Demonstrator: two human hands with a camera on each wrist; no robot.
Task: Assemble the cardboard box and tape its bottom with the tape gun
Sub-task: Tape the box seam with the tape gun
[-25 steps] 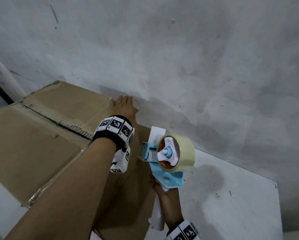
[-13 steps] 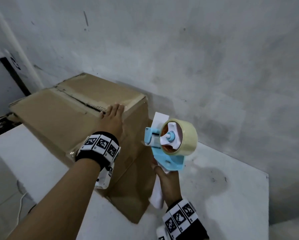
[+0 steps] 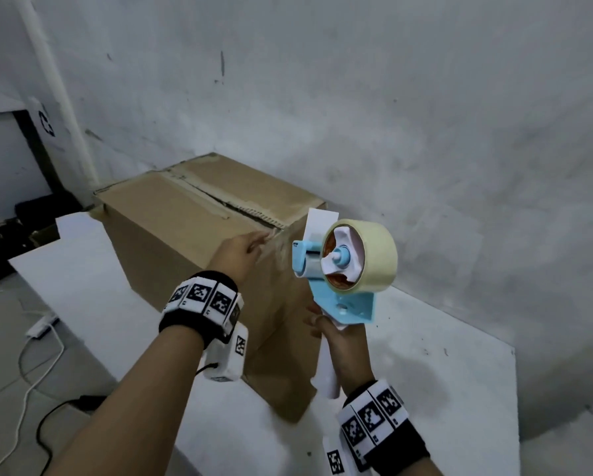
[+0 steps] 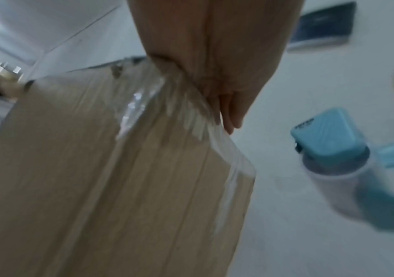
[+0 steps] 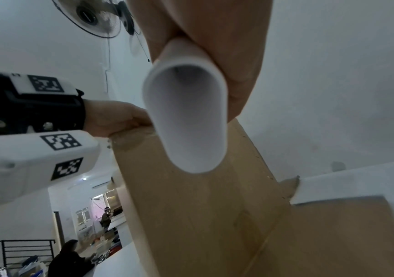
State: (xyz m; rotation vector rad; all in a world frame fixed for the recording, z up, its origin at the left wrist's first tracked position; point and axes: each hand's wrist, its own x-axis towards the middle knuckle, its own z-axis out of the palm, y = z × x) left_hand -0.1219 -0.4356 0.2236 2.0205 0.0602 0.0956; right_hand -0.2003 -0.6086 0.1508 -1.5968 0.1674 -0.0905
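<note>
Steadying the cardboard box (image 3: 199,235) on the tabletop (image 3: 442,355).
My left hand (image 3: 238,252) presses tape, seemingly flat-fingered, at its top edge; my right hand (image 3: 343,345) wraps the tape gun (image 3: 343,269) handle. Light, stiff board; hold edges.

A white desk (image 3: 425,372) stands pushed against the grey wall (image 3: 391,115). A cardboard box (image 3: 185,242) sits directly on it, its flaps closed on top, one lower flap splayed out across the desk's surface.
</note>
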